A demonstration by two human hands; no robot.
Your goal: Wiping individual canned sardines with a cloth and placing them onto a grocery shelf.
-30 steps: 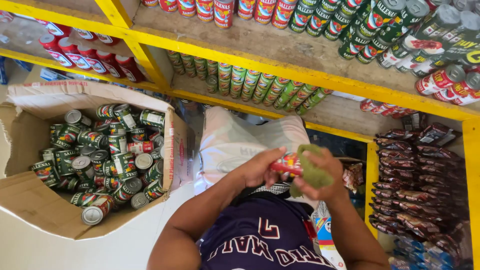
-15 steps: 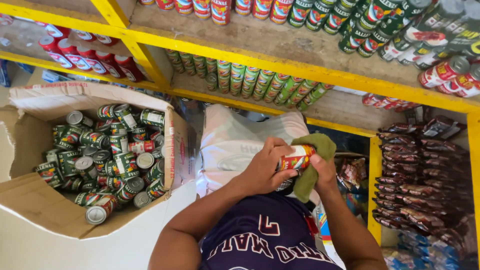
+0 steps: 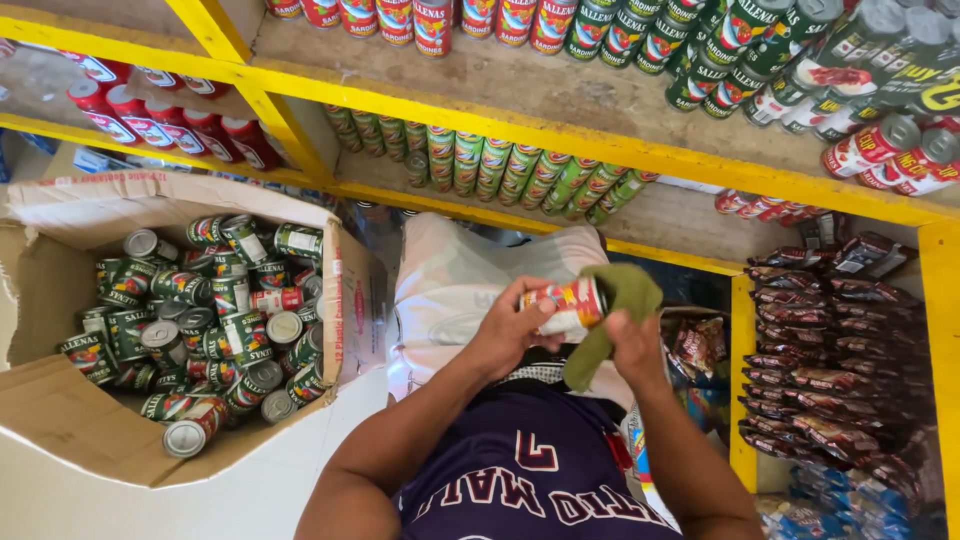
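Cardboard box (image 3: pixel 60 420): 1, approx. 30+ green-label cans (image 3: pixel 240 330), exact no. unclear. Red-label can (image 3: pixel 565 305) in hand: 1. Green cloth (image 3: pixel 610 310): 1. White sack (image 3: pixel 450 290): 1. Yellow shelves (image 3: pixel 600 150): 2 tiers visible.

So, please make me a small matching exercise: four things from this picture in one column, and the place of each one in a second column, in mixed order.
Things:
1. red and white can
2. green cloth
3. cardboard box
4. dark snack packets

Places:
A. on the floor at the left, full of green cans
B. in the left hand
C. stacked in the yellow shelf at the right
D. in the right hand, against the can

Pairs: 1-B, 2-D, 3-A, 4-C
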